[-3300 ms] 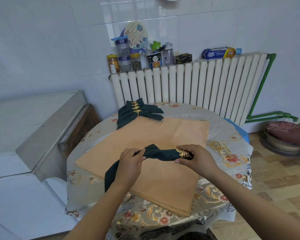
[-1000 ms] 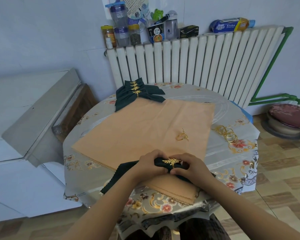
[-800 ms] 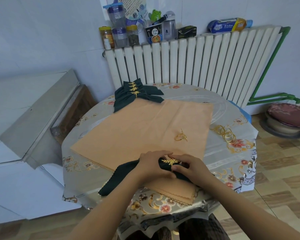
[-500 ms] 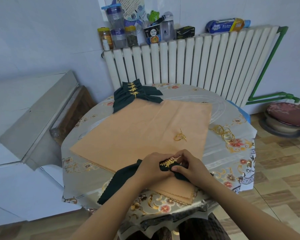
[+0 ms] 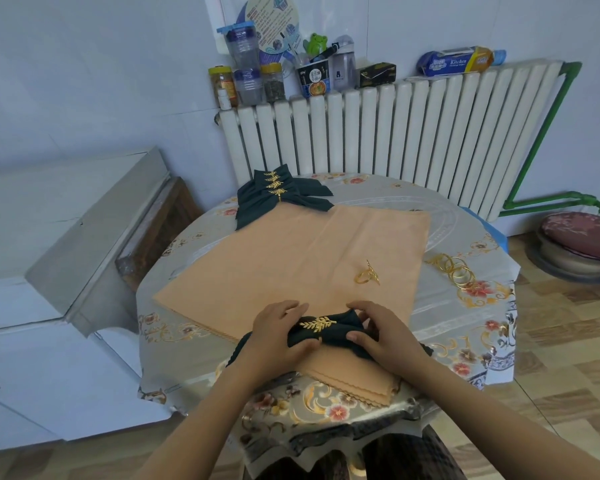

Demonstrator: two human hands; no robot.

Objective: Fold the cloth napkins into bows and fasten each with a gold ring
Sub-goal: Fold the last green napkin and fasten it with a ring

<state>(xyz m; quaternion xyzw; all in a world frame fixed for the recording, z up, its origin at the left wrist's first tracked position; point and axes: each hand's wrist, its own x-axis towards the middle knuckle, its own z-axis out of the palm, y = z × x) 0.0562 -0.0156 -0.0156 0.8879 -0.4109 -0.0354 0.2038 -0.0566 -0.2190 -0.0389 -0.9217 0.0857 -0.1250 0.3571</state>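
Note:
A dark green napkin (image 5: 340,332) lies bunched on the near edge of the peach cloth stack (image 5: 291,258), with a gold leaf ring (image 5: 317,323) round its middle. My left hand (image 5: 279,336) grips the napkin's left half, thumb underneath and fingers over the top. My right hand (image 5: 378,336) holds the right half the same way. A second gold leaf ring (image 5: 367,274) lies loose on the peach cloth. Several finished green bows with gold rings (image 5: 279,194) are piled at the far side of the table.
The round table (image 5: 465,327) has a flowered cover. Several plain gold rings (image 5: 454,271) lie at its right. A white radiator (image 5: 395,133) with jars and boxes on top stands behind. A white cabinet (image 5: 66,237) is at the left, a cushioned stool (image 5: 582,237) at the right.
The napkin with its ring came down from in front of me onto the near edge of the peach cloth. My hands have spread apart on it, exposing the ring and the bow halves.

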